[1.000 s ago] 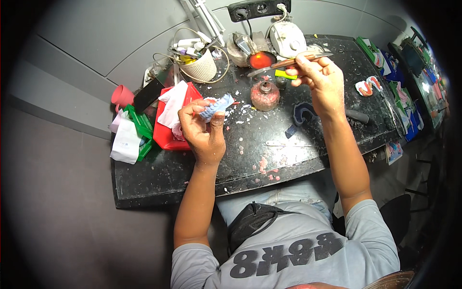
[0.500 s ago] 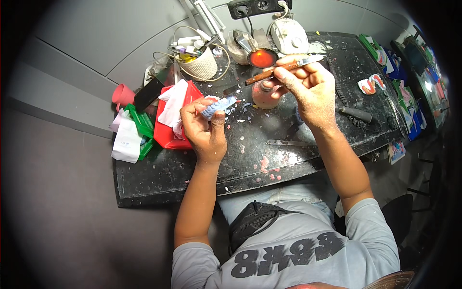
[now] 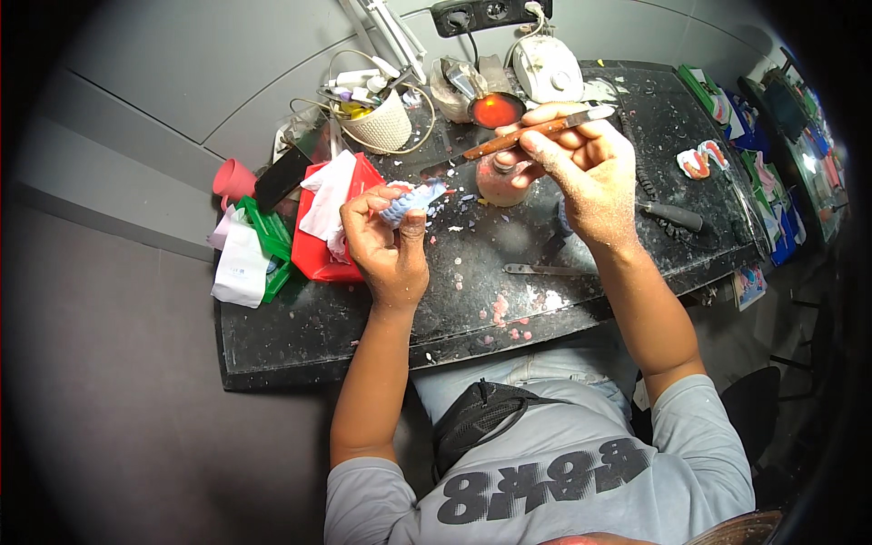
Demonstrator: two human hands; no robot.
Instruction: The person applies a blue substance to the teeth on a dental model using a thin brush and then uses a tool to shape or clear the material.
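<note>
My left hand (image 3: 389, 250) is closed around a light blue dental model (image 3: 409, 205) with a row of teeth, gripping it by thumb and fingers over the left part of the bench. Higher and to the right, my right hand (image 3: 586, 182) pinches a wax knife (image 3: 509, 142) by its brown handle. Its pale metal tip points right and its dark end reaches left above the model, apart from it. A pinkish jar (image 3: 500, 182) stands behind the right hand's fingers, partly hidden. Another metal tool (image 3: 545, 270) lies on the bench below.
Across the black bench (image 3: 300, 350) lie wax crumbs. Beside the left hand are a red tray (image 3: 313, 263) with tissue and a green container (image 3: 277, 283). Behind stand a tool basket (image 3: 381, 129), a glowing orange-red round dish (image 3: 496, 111) and a white device (image 3: 548, 71). A second dental model (image 3: 701, 160) sits right.
The wax knife has turned in my right hand: its right end now shows a shorter pale tip instead of a long bright blade. My left hand and the model stay nearly still.
</note>
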